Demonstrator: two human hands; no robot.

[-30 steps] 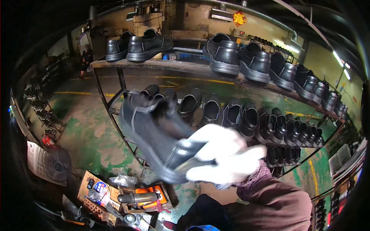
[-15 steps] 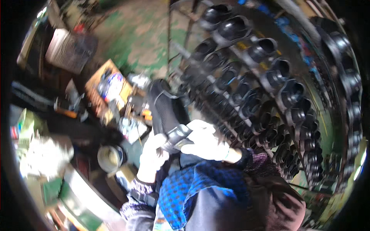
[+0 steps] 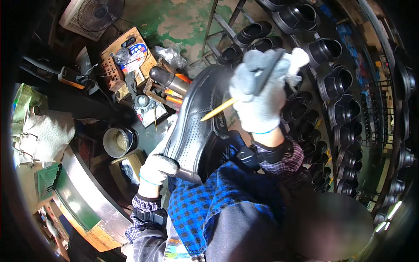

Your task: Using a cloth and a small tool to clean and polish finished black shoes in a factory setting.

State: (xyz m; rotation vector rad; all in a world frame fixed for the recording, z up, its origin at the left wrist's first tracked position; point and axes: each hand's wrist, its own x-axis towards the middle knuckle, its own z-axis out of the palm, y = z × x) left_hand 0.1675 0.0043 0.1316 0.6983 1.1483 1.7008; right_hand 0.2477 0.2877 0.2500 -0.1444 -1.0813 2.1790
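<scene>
At centre, shoe [image 3: 190,131] aslant, seemingly toe-outward

Floor [image 3: 183,19] at top centre: green, worn to pale patches. Dark metal rack [image 3: 225,27], tiered, fills the right side. Fan [image 3: 98,13] at upper left, low wooden stand [image 3: 114,45] just below it. Metal-topped bench [image 3: 94,185] with green panel and wooden edge, lower left. Bright tube lights [image 3: 394,210], lower right. Frame rim is dark.
</scene>
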